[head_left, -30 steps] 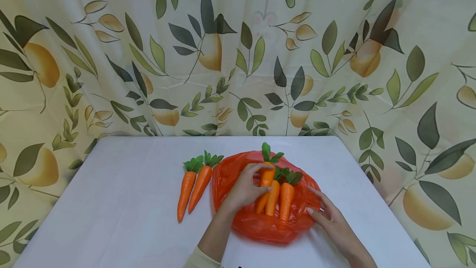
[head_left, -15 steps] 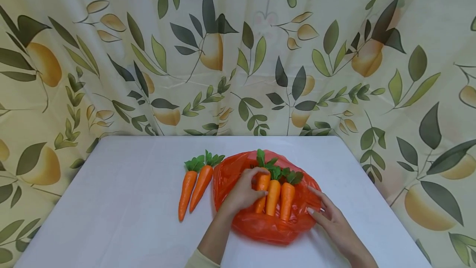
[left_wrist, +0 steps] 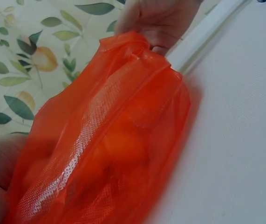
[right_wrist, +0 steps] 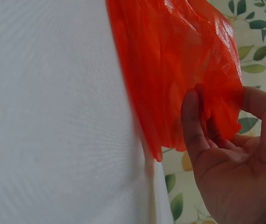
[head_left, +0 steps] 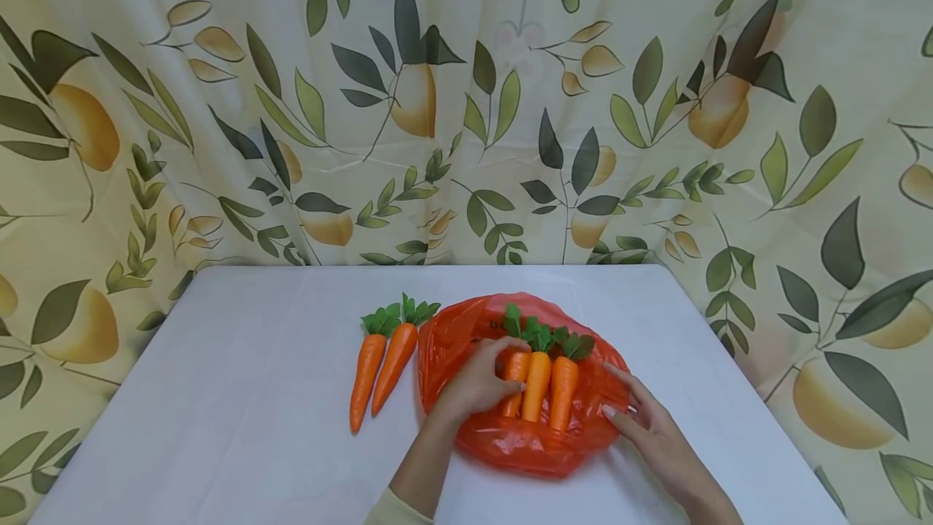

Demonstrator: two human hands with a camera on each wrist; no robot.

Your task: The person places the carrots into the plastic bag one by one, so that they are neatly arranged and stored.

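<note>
A red plastic bag [head_left: 521,454] lies on the table with its mouth spread, and three orange carrots with green tops stand side by side in it. My left hand [head_left: 477,381] pinches the leftmost carrot [head_left: 515,369] near its top, thumb in front. Beside it are the middle carrot [head_left: 536,386] and the right carrot [head_left: 562,389]; their lower tips are hidden by the bag's front. My right hand [head_left: 651,432] grips the bag's right edge. In the right wrist view, the thumb and fingers [right_wrist: 194,126] have the red film between them.
Left of the bag lie two more carrots, an outer carrot [head_left: 364,383] and an inner carrot [head_left: 394,367], leaves toward the back. The white table [head_left: 240,395] ends against a leaf-and-fruit patterned curtain [head_left: 452,185].
The left hand has lowered the leftmost carrot into the bag, so its leaves now sit level with the other two. My right hand has stayed at the bag's edge.
</note>
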